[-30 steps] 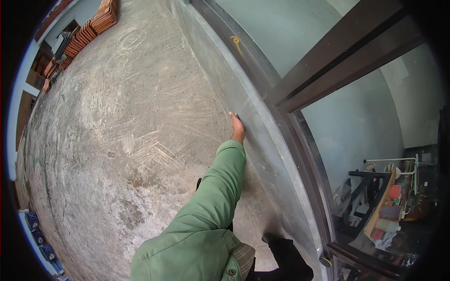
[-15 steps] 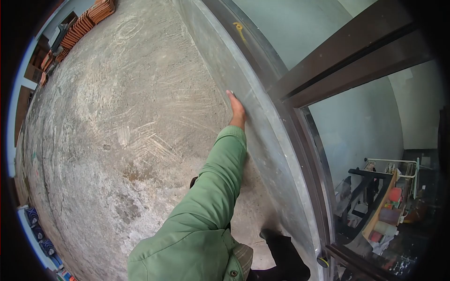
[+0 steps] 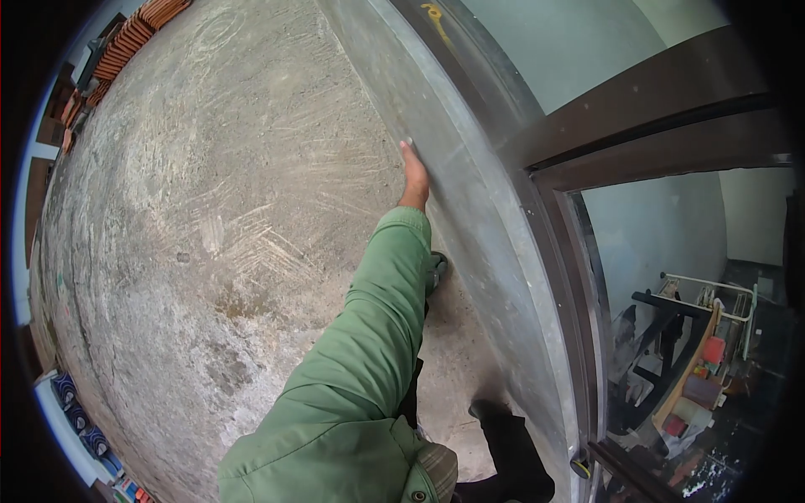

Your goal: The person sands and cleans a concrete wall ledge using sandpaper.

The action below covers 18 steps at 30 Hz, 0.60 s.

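Observation:
My left hand (image 3: 415, 173), at the end of a green jacket sleeve (image 3: 360, 314), reaches forward beside the low grey wall (image 3: 470, 210). I see it edge-on, with a stretched digit pointing along the wall; the other fingers are mostly hidden. Nothing shows in the hand. It looks to be at or against the wall face, though the contact itself is hard to make out. My right hand is out of view.
Rough concrete floor (image 3: 226, 168) spreads left of the wall. A dark window frame (image 3: 558, 277) tops the wall, with a cluttered rack (image 3: 713, 293) behind it. Stacked orange tiles (image 3: 130, 50) stand at the upper left. My shoes (image 3: 434, 272) are near the wall's base.
My left hand has shifted slightly up and left in the view, still beside the wall. A shoe now shows beside my forearm. The window frame sits farther right and lower.

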Available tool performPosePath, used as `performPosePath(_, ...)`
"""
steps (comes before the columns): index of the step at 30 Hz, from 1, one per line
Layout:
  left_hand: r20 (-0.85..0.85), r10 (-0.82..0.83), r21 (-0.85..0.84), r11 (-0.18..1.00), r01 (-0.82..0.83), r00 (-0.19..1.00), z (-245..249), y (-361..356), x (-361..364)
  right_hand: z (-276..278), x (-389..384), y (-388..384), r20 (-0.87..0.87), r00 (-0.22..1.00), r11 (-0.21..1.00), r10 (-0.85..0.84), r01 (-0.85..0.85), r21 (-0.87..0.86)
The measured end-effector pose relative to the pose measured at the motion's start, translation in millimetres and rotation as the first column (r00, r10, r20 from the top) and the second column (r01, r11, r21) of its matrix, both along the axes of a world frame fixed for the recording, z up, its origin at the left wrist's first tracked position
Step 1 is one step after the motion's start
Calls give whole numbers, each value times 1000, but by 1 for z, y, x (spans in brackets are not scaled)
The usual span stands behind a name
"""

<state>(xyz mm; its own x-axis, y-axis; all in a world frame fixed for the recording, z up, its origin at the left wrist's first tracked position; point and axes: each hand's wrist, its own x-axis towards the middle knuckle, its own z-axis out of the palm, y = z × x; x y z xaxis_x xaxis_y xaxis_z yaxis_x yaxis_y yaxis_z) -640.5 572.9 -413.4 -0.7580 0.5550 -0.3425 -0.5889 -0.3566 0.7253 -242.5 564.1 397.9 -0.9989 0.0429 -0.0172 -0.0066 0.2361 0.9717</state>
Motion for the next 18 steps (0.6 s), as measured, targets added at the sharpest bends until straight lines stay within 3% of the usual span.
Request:
performPosePath(2, 202, -190, -131, 967, 218, 961, -69, -3, 27, -16, -9, -10, -96, 994, 998, -56, 53, -36)
performPosePath(4, 152, -217, -135, 962, 238, 964, -16, -7, 36, -15, -9, -9, -84, 995, 998, -53, 50, -38)
performPosePath(6, 277, 35, -200, 980, 22, 960, -1, 12, 26, -9, -3, -8, -67, 996, 998, -66, 66, -4)
performPosePath(7, 143, 72, -122, 991, -54, 987, -12, 15, 13, -7, 0, -6, -62, 995, 997, -72, 74, 28)
performPosePath(8, 143, 66, -125, 991, -48, 988, -15, 7, 10, -9, -1, -7, -61, 995, 996, -78, 80, 25)
performPosePath(10, 1, -69, -68, 995, 69, 998, -17, -1, 3, -15, -6, -8, -95, 993, 997, -72, 69, -29)
performPosePath(12, 272, -191, -102, 969, 226, 943, -73, -5, 28, -3, 1, -2, -51, 998, 999, -41, 41, 5)
performPosePath(13, 165, -168, -168, 966, 195, 972, -64, -7, 40, 2, 5, 1, 3, 1000, 999, -18, 18, 34)
performPosePath(14, 165, -169, -163, 967, 196, 972, -47, 0, 36, 5, 6, 2, 4, 1000, 999, -18, 18, 39)
performPosePath(16, 222, 69, -75, 996, -53, 973, -3, 13, 26, 6, 7, 5, 19, 1000, 1000, -3, 3, 11)
performPosePath(18, 184, 110, -80, 992, -96, 977, 6, 13, 8, 5, 4, 7, 35, 999, 1000, 7, -7, 6)
